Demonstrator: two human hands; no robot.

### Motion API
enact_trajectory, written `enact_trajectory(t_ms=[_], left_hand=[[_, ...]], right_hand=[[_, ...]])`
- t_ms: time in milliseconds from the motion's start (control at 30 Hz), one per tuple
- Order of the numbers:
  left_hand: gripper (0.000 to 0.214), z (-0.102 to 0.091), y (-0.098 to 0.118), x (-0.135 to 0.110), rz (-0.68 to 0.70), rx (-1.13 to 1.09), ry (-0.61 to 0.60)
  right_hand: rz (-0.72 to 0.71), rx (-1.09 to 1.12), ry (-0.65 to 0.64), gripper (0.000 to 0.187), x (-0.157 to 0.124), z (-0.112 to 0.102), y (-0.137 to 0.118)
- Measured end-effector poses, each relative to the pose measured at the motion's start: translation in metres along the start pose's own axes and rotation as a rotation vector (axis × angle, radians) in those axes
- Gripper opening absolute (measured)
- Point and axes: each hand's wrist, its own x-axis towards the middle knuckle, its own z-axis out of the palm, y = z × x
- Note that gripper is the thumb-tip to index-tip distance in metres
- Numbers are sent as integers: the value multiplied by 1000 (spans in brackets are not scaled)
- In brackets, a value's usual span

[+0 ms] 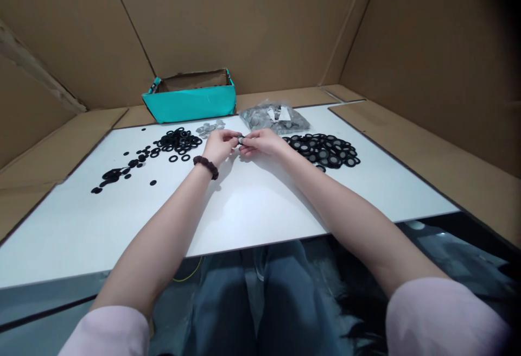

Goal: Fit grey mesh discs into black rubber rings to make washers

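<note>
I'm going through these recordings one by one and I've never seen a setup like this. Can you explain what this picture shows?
There is no machine here: a person works with two bare hands. The single picture comes from a camera worn on their head, looking forward and down, so their forearms reach away from us.

The left hand and right hand meet over a white tabletop, fingertips holding a small piece, too small to make out fully.

To the left lie black rings and small black discs. Behind the hands are loose grey pieces and a clear bag of grey pieces. To the right is a pile of black rings with grey centres. A teal box stands at the back.
</note>
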Motion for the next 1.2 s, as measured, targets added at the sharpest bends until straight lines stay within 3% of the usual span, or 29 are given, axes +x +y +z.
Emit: enact_trajectory(t_ms=[267, 967, 1200], left_hand=[[30, -8, 6, -3, -31, -32, -99], [5, -10, 8, -4, -56, 110, -112], [10, -7, 3, -2, -102, -36, -89]], right_hand=[[79, -64, -125, 13, -6, -8, -8], [-146, -368, -86, 20, 0, -7, 0], [-175, -374, -12, 19, -1, -9, -5]])
